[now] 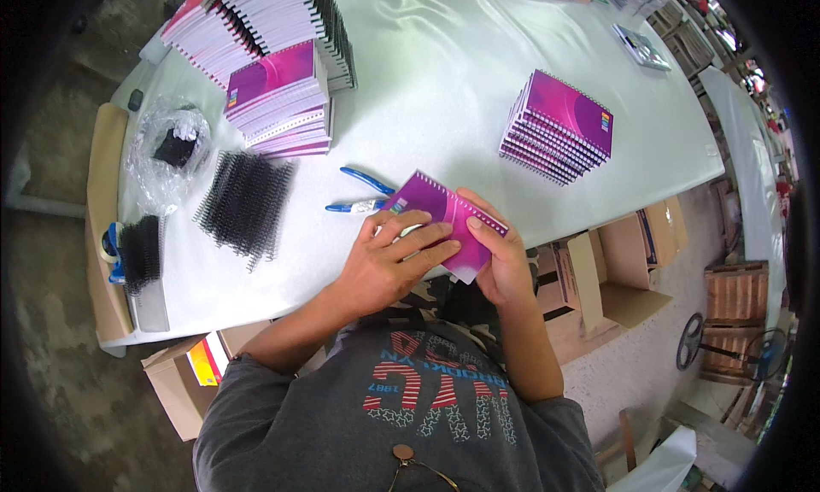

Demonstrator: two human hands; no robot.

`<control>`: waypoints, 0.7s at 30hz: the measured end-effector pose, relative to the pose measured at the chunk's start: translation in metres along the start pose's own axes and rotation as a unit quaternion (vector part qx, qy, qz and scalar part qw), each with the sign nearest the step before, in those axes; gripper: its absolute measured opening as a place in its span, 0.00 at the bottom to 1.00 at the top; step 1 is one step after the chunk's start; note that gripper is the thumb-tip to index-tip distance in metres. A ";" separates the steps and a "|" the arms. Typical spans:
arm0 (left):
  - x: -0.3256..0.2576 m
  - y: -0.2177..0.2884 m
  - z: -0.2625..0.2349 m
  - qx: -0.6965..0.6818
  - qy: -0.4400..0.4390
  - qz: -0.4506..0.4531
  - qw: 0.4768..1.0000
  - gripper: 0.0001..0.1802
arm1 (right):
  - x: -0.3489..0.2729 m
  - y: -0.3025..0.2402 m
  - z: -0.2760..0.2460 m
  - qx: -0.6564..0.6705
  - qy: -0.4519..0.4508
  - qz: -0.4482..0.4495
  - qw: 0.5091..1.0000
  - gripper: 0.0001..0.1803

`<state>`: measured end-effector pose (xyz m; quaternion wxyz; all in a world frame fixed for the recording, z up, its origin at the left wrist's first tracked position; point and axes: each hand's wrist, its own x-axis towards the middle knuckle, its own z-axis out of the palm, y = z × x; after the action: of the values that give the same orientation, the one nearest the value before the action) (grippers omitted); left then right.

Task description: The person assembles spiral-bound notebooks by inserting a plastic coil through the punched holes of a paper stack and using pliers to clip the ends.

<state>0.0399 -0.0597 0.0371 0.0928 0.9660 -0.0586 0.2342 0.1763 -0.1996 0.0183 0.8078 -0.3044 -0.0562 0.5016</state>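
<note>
A purple notebook (444,214) with punched holes along one edge rests at the near edge of the white table (427,90). My left hand (389,261) lies flat on its cover, fingers spread. My right hand (504,257) grips its right side, thumb on the punched edge. Blue-handled pliers (359,193) lie just beyond the notebook, to its left. A heap of black wire spiral bindings (243,203) sits further left on the table.
A stack of bound purple notebooks (557,126) stands at the right. Unbound purple-covered stacks (282,99) and white pads (273,18) fill the far left. A plastic bag (168,150) and more spirals (141,251) sit at the left edge. Cardboard boxes (615,261) stand under the table.
</note>
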 end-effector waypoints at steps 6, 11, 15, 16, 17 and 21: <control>-0.040 -0.013 0.043 -0.034 -0.097 -0.408 0.907 0.41 | -0.009 -0.026 -0.031 -0.354 0.031 -0.143 0.924 0.21; -0.022 -0.063 0.048 -0.163 0.079 -0.332 0.926 0.34 | -0.001 -0.024 -0.024 -0.395 -0.013 -0.124 0.910 0.15; -0.046 -0.088 0.002 0.115 0.134 -0.472 0.864 0.16 | 0.005 -0.007 -0.024 -0.437 -0.031 -0.117 0.891 0.14; -0.061 -0.089 -0.004 0.174 0.084 -0.521 0.832 0.17 | 0.006 -0.001 -0.025 -0.445 -0.051 -0.117 0.886 0.15; -0.077 -0.088 -0.005 0.241 0.058 -0.530 0.811 0.18 | 0.007 0.006 -0.026 -0.453 -0.073 -0.114 0.881 0.15; -0.102 -0.092 0.008 0.238 0.026 -0.541 0.806 0.17 | 0.014 0.025 -0.035 -0.472 -0.117 -0.134 0.863 0.15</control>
<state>-0.0328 0.0352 -0.0309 -0.0266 0.8265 0.5335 0.1774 0.1777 -0.1953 -0.0266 0.6146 -0.5776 -0.4210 0.3338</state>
